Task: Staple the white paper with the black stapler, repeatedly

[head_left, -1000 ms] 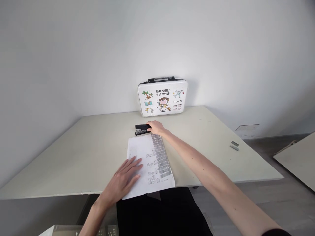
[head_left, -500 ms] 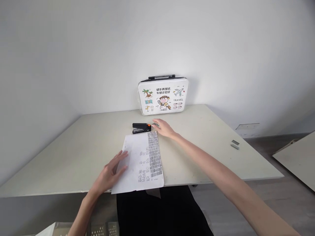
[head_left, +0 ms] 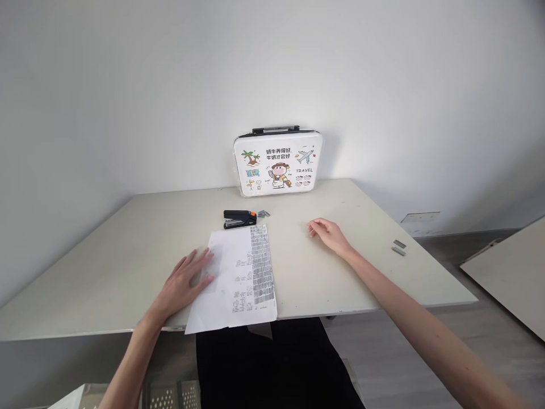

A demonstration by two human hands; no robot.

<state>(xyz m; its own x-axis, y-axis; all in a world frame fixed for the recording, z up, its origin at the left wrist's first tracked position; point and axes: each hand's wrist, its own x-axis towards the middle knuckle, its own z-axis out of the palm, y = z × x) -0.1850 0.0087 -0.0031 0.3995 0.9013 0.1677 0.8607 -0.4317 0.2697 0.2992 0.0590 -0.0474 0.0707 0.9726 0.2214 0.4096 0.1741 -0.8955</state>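
My left hand (head_left: 183,281) lies with its fingers spread on the left edge of the printed paper sheets (head_left: 232,272), which reach just past the table's front edge. Apart from the paper, my right hand (head_left: 327,234) is over the table to the right, its fingers curled together. Whatever those fingers hold, if anything, is hidden. A black stapler (head_left: 240,219) with an orange button rests just beyond the paper's top edge. Touching or close to its right end are several small grey staple strips (head_left: 264,213).
Two more staple strips (head_left: 398,247) lie near the right edge of the pale table (head_left: 340,272). A white cartoon-printed case (head_left: 279,165) with a black handle stands against the wall at the back. A white panel (head_left: 506,272) is off to the right, past a gap.
My right hand has left the staple strips beside the stapler and moved right and towards me, fingers now curled. My left hand stays on the paper. The view has shifted slightly.
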